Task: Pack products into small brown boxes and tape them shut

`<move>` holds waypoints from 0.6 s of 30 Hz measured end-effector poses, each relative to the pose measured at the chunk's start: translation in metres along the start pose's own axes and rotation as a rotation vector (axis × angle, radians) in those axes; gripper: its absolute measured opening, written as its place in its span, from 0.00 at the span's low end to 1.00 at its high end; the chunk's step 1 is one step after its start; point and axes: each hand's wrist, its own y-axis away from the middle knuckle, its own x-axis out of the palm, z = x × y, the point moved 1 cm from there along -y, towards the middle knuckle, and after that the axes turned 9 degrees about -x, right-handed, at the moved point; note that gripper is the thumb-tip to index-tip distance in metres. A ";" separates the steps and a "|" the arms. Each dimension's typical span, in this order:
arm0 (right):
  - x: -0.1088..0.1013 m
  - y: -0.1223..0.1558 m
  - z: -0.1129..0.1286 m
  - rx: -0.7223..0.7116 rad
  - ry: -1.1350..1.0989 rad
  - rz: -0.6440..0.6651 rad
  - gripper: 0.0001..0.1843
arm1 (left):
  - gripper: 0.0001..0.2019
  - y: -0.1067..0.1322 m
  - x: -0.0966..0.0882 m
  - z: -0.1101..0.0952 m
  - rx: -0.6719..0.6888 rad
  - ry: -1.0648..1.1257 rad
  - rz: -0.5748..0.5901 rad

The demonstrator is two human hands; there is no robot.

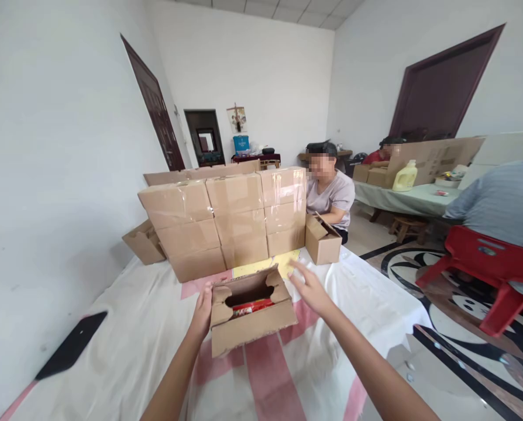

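Observation:
A small cardboard box [253, 324] sits on the white and pink cloth [125, 351] in front of me, its side flaps folded in and its top partly open. A red packet [253, 306] shows inside. My left hand [203, 309] grips the box's left side, fingers curled on the flap. My right hand [309, 287] hovers just right of the box, fingers spread and holding nothing. A yellow sheet [265, 264] lies behind the box.
Taped cardboard boxes [226, 225] are stacked in a wall at the table's far side, with open boxes [323, 240] at each end. A black phone [72, 345] lies at the left. A person [329, 193] sits behind the stack; others sit at a right-hand table near a red chair [485, 263].

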 end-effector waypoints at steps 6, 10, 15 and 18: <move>-0.119 -0.096 0.002 -0.104 0.844 -0.344 0.41 | 0.23 0.008 -0.005 -0.016 0.065 -0.148 0.037; -0.121 -0.109 -0.004 -0.320 0.870 -0.050 0.46 | 0.22 0.019 -0.008 -0.019 -0.013 -0.186 -0.002; -0.037 -0.029 -0.017 -0.601 0.375 0.600 0.55 | 0.21 0.032 -0.011 -0.018 -0.005 -0.188 -0.024; 0.004 0.010 -0.017 -0.490 -0.012 0.473 0.60 | 0.24 0.035 -0.010 -0.017 0.007 -0.205 -0.028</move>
